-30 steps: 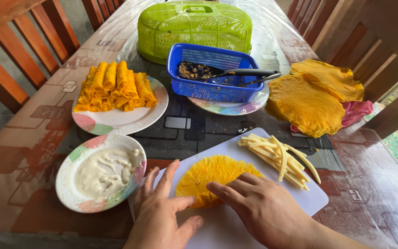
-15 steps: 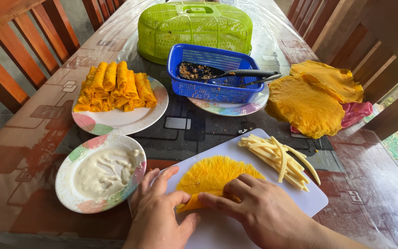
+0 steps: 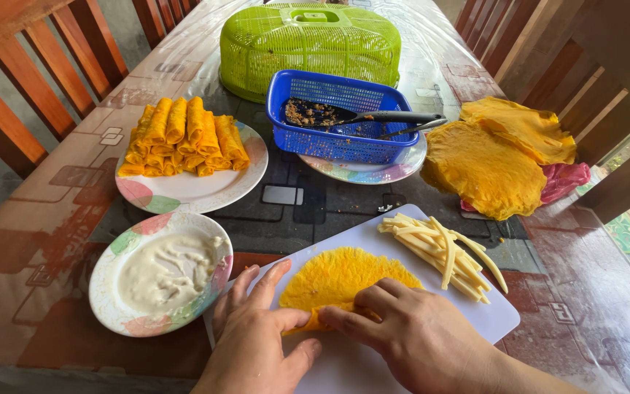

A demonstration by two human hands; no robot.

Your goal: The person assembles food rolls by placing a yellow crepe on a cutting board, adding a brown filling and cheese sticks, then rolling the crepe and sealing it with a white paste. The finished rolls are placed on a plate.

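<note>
Hands both on yellow crepe (image 3: pixel 344 281) on white cutting board (image 3: pixel 475 321): left hand (image 3: pixel 257 332) and right hand (image 3: pixel 410 332) fingers pinching its near edge, folded up; crepe extends away from both.

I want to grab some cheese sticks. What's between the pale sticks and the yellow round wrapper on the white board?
Nothing: in the head view, only a bare strip of white cutting board separates the pale sticks from the yellow wrapper.

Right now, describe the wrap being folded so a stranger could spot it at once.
Find the white cutting board at the table's near edge. On it lies a round yellow lacy crepe, both hands pinching its near edge beside pale cheese sticks. Unlike the rolled ones on the plate, it lies flat.
</note>
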